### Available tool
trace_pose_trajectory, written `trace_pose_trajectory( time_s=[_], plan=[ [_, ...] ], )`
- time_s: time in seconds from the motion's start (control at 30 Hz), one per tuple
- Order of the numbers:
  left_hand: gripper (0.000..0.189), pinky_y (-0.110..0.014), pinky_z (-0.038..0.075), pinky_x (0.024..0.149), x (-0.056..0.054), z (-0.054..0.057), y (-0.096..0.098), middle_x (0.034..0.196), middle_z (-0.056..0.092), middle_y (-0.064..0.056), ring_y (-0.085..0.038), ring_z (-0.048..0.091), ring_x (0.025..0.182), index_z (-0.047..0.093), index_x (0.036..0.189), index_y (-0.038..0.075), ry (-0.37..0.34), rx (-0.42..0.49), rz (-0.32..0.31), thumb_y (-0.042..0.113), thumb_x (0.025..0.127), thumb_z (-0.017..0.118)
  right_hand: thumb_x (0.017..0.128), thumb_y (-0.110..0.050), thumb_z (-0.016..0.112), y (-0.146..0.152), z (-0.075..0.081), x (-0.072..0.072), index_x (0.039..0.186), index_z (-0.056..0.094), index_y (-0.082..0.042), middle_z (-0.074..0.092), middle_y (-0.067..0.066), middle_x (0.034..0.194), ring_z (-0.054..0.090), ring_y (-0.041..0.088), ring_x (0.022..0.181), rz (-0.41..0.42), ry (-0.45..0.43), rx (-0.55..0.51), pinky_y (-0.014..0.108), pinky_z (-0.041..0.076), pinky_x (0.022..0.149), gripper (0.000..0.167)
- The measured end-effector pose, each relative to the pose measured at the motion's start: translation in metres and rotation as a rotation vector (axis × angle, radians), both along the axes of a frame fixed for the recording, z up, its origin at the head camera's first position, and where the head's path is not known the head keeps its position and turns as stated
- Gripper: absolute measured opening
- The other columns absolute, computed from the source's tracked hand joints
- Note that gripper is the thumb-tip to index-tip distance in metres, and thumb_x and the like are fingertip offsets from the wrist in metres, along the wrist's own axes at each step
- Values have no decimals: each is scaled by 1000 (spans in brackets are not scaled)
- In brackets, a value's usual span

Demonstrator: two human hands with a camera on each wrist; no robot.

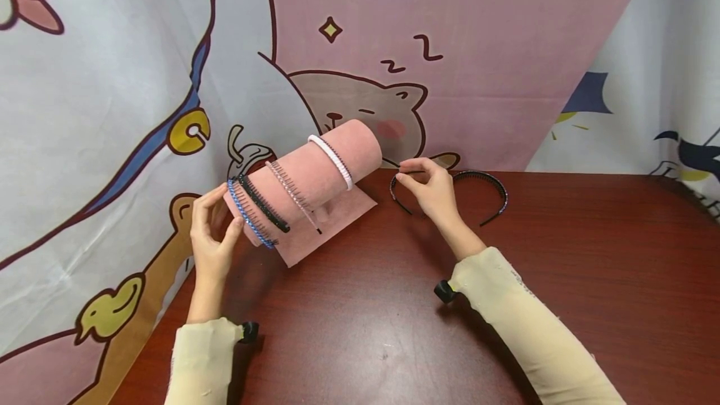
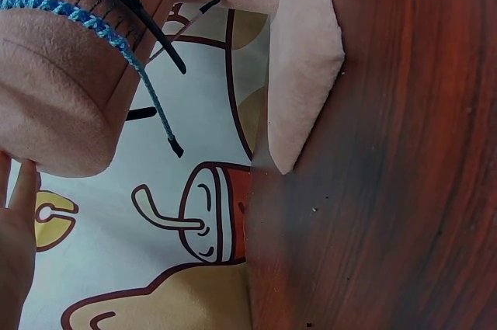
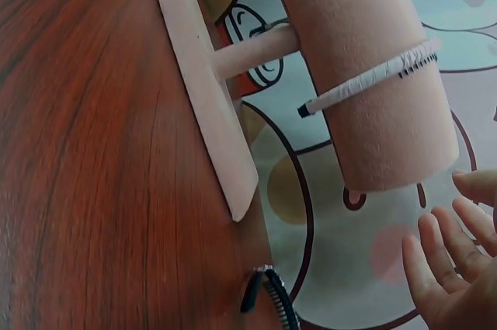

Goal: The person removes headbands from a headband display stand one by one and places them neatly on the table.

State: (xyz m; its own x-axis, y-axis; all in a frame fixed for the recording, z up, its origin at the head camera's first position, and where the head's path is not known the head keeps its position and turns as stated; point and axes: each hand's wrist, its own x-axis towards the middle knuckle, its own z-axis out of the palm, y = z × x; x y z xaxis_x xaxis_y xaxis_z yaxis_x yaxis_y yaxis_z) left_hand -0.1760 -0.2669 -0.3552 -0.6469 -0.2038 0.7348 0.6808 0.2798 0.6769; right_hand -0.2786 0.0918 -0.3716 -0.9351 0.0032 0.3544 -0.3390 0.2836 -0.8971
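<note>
A pink padded headband stand (image 1: pixel 362 149) with a thick roll leans diagonally across the head view. Around its roll sit a blue headband (image 1: pixel 247 220), a black headband (image 1: pixel 264 205), a pale pink one and a white headband (image 1: pixel 332 161). My left hand (image 1: pixel 210 230) touches the roll's left end with fingertips and thumb. Beyond the right end, my right hand (image 1: pixel 433 189) has relaxed, slightly bent fingers; the right wrist view shows nothing between them and the thumb. A dark toothed headband (image 1: pixel 504 195) lies near it; the hand hides whether the dark curve at left belongs to it.
The stand's flat pink base (image 1: pixel 343 220) is on the dark red-brown table (image 1: pixel 365 324). A printed cartoon cloth (image 1: pixel 478 36) hangs directly behind and to the left of the table.
</note>
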Motion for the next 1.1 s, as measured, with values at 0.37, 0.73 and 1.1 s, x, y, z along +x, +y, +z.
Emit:
trace_pose_trajectory(
  time_s=[0.37,0.73,1.1],
  plan=[
    [52,-31,40,119,1,0,0,134,55,-13,-21,51,131,51,132,-15,-3,-4,9,-5,83,64,88,-17,74,-18,7,6,112,72,-9,75,11,107,71,23,92,33,6,-5,17,53,73,25],
    [52,-30,40,118,1,1,0,134,55,-10,-20,52,131,51,133,-15,-8,-5,9,-5,84,63,87,-10,74,-32,13,6,111,71,-1,74,17,105,70,18,88,99,31,-57,12,50,64,26],
    [52,-31,40,118,1,1,0,134,55,-10,-21,51,131,50,132,-16,-2,-8,6,-6,83,63,86,-11,76,-46,17,7,109,72,-3,76,15,104,72,27,92,122,64,-39,20,54,77,24]
  ],
)
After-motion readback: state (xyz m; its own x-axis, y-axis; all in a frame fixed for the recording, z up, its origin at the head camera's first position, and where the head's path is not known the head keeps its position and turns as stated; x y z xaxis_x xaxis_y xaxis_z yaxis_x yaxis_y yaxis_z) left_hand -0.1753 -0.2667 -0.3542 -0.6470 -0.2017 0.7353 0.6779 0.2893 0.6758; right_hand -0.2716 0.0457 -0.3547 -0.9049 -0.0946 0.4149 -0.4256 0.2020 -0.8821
